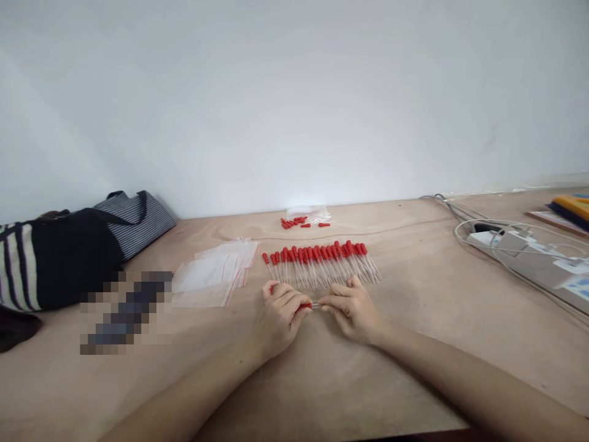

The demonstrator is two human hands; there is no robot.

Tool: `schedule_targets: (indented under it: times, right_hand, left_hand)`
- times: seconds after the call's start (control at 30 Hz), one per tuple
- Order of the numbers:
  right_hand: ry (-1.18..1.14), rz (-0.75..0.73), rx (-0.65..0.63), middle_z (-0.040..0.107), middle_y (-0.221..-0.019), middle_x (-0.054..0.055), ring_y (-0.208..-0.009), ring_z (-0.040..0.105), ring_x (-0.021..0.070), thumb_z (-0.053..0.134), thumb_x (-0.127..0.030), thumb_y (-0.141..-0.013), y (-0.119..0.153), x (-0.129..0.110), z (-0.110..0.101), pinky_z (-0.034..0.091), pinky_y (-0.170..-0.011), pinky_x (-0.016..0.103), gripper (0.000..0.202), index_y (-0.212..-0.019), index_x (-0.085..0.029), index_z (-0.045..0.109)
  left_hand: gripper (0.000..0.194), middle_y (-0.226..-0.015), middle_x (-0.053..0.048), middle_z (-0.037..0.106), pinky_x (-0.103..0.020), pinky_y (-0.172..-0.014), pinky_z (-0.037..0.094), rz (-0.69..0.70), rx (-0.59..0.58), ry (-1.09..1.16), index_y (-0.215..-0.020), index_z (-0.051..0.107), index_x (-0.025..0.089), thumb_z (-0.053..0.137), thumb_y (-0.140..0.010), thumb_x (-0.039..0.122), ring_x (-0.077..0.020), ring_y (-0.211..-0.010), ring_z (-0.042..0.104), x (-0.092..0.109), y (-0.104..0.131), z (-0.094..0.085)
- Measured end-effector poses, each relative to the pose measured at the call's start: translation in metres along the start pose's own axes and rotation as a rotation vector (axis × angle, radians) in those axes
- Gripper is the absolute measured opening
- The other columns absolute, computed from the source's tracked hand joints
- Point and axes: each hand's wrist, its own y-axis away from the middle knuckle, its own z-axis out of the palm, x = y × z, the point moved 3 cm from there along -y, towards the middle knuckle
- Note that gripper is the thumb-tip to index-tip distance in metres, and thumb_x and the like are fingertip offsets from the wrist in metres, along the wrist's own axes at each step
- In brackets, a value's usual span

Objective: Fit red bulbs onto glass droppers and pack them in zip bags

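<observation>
My left hand is closed round a red rubber bulb, and some more red shows under its curled index finger. From the bulb a short clear tube runs across to my right hand, whose fingertips pinch its other end. Just beyond both hands lies a row of droppers, red bulbs toward the wall and thin clear tips toward me. Farther back are several loose red bulbs beside a clear bag with thin clear tubes.
Zip bags lie fanned out left of the droppers. Farther left are a black and striped bag and a pixelated dark object. A power strip with cables and a yellow object are at the right.
</observation>
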Motion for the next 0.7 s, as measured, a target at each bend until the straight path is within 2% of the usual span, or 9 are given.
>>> schedule_targets:
  times: [0.17,0.33,0.53,0.7]
  right_hand:
    - [-0.072,0.034,0.012,0.053,-0.065,0.001,-0.057,0.039,0.0110,0.041,-0.017,-0.081,0.000,0.000,0.002,0.020,-0.063,0.028,0.023,-0.085,-0.019,0.064]
    - [-0.079,0.056,0.014,0.053,-0.065,0.001,-0.057,0.039,0.0105,0.041,-0.017,-0.081,0.000,-0.002,0.006,0.019,-0.063,0.028,0.023,-0.086,-0.019,0.063]
    - [-0.083,0.068,-0.010,0.054,-0.066,0.001,-0.059,0.043,0.0110,0.040,-0.016,-0.080,-0.002,-0.004,0.009,0.020,-0.063,0.028,0.023,-0.084,-0.019,0.063]
    - [-0.088,0.077,-0.049,0.056,-0.068,0.000,-0.061,0.045,0.0106,0.042,-0.018,-0.082,-0.004,0.000,0.003,0.021,-0.065,0.028,0.020,-0.085,-0.020,0.062]
  left_hand:
    - [0.016,-0.072,0.003,0.064,-0.037,-0.084,0.020,0.049,0.103,0.023,-0.075,0.055,0.019,0.043,-0.083,0.022,-0.0148,-0.074,0.051,0.001,0.001,0.003]
    - [0.017,-0.069,0.002,0.064,-0.038,-0.083,0.020,0.077,0.153,0.009,-0.074,0.056,0.019,0.042,-0.084,0.022,-0.0148,-0.071,0.051,0.001,0.001,0.005]
    - [0.020,-0.069,0.002,0.064,-0.037,-0.083,0.020,0.101,0.169,0.010,-0.073,0.056,0.019,0.040,-0.084,0.022,-0.0150,-0.071,0.052,0.000,0.000,0.011]
    - [0.014,-0.073,0.002,0.066,-0.037,-0.087,0.017,0.037,0.182,0.050,-0.078,0.057,0.020,0.047,-0.083,0.028,-0.0149,-0.075,0.053,-0.001,0.001,0.007]
